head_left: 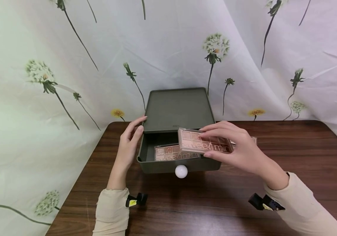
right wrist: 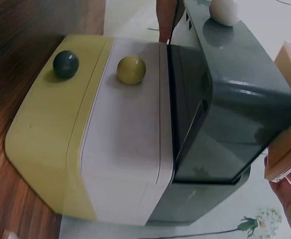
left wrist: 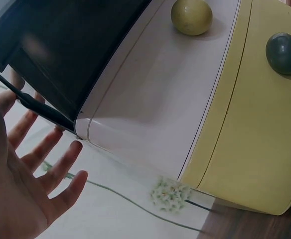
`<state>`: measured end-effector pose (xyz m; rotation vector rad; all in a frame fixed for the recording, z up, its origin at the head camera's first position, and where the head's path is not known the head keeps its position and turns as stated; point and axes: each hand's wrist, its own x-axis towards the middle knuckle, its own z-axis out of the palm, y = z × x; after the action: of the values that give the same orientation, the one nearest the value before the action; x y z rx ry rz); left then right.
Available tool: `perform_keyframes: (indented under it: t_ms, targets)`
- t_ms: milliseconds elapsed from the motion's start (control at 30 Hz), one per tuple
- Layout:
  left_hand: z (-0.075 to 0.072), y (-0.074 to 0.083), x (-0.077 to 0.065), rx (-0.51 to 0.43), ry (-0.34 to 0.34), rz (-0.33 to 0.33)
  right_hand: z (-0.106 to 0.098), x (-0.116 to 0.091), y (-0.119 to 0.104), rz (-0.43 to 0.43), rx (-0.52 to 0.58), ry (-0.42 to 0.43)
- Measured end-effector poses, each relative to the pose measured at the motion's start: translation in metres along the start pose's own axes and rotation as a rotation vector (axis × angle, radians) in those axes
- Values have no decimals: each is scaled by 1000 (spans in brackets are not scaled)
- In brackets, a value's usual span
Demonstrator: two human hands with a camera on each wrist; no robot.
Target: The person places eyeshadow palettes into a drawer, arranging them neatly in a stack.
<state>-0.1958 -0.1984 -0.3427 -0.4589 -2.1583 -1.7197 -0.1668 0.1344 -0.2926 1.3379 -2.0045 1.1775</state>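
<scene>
My right hand point(head_left: 239, 146) pinches an eyeshadow palette point(head_left: 193, 142) with a clear lid, fingers on the far side and thumb on the near side. It is tilted over the right part of a pulled-out dark green drawer point(head_left: 153, 167). Inside that drawer lies a second eyeshadow palette point(head_left: 163, 153), partly covered by the held one. My left hand point(head_left: 127, 147) is at the drawer unit's left side, thumb and fingertips against the green edge. The left wrist view shows its fingers point(left wrist: 61, 169) spread and fairly straight.
Below the green drawer are a closed pale drawer point(right wrist: 125, 124) with a yellow knob point(right wrist: 131, 69) and a closed yellow drawer point(right wrist: 51, 119) with a green knob point(right wrist: 66, 64). The unit stands on a brown wooden table point(head_left: 289, 157) before a dandelion-print cloth point(head_left: 174, 49). Another flat item point(head_left: 254, 140) lies behind my right hand.
</scene>
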Motion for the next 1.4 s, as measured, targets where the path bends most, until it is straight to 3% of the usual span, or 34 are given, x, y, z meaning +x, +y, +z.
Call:
perform_keyframes:
  t_ms: [233,967,1400]
  targets:
    - [0,1,-1,0,0,-6,11,11,-2,53,43,-70]
    - [5,-1,2,3,10,-13,24,33,-3,223,-79,-329]
    - [5,2,0,9,5,-33,26,40,-9,340,-89,-445]
